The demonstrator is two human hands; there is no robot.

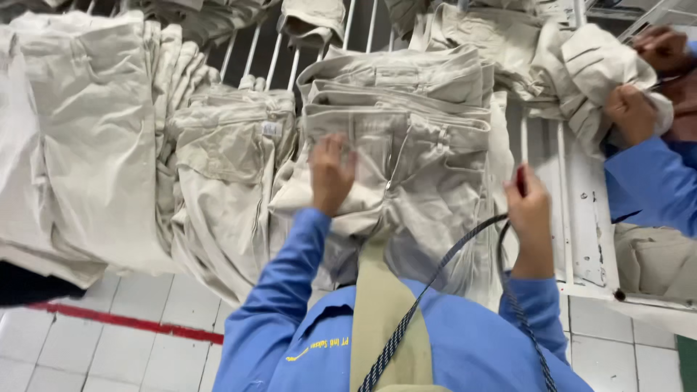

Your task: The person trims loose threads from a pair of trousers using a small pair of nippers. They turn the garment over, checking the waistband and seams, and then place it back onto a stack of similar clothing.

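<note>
- Head view is looking down on a white slatted rack (pixel 581 210) loaded with beige trousers; items are listed from left to right.
- Far left: a flat stack of folded beige garments (pixel 80 145) is lying on the rack, well apart from both hands.
- Left of centre: a second pair of trousers (pixel 229 181) is draping over the near edge, just beside the working pile.
- Centre: the left hand (pixel 332 174) is pressing down on the top pair of trousers (pixel 406 174), fingers spread and curled into the cloth beside the open fly. This pair is lying waistband-far, legs hanging toward the person, on top of a pile of similar pairs (pixel 399 80).
- Handling judgement: the fabric is looking like a soft, creased cotton weave, light, limp and not fragile; it is likely sagging and folding wherever unsupported. The waistband and fly seam are the stiffest areas and appear to be the firmest places to grasp; a grasp on a single leg would likely let the rest trail.
- Right of centre: the right hand (pixel 528 218) is closing around a small dark-red tool (pixel 520 180); a braided dark cord (pixel 435 276) is running from it toward the person's chest. The tool's type cannot be determined.
- Far right: a co-worker's hands (pixel 639 109) are gripping another bunched beige garment (pixel 588 72).
</note>
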